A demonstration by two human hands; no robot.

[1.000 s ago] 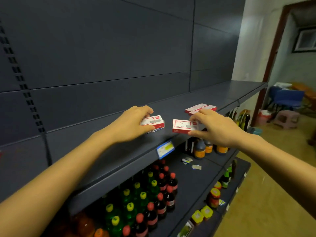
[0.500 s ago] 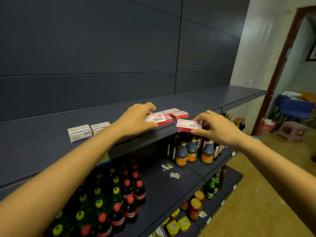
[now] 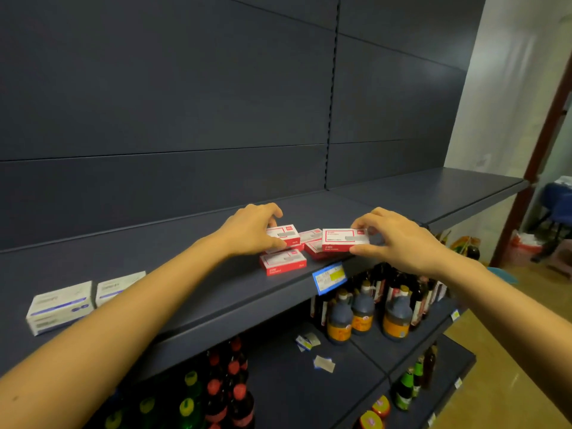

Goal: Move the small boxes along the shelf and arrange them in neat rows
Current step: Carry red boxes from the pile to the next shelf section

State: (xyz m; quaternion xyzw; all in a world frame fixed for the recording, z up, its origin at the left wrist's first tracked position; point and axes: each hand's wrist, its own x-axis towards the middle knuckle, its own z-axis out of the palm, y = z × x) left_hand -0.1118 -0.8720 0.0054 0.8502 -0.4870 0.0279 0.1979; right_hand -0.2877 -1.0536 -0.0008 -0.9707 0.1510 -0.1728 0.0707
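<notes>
Several small red-and-white boxes lie in a loose cluster on the dark shelf (image 3: 216, 292). My left hand (image 3: 250, 230) grips one red box (image 3: 286, 235) that rests on top of another. My right hand (image 3: 399, 239) holds a second red box (image 3: 343, 239) by its right end, just above the cluster. One red box (image 3: 283, 262) lies alone at the front of the group, and another (image 3: 311, 235) lies between the two held ones. Two white-and-blue boxes (image 3: 58, 306) stand side by side at the shelf's left, partly hidden by my left forearm.
A blue and yellow price tag (image 3: 329, 277) hangs on the shelf's front edge. Below stand dark sauce bottles (image 3: 362, 311) and soda bottles (image 3: 216, 394). The shelf runs bare to the right toward a doorway, with a blue chair (image 3: 557, 202) beyond.
The view has swung so the red cluster and the white boxes show. Both hands have carried their red boxes over to the cluster, and the right one now sits above it.
</notes>
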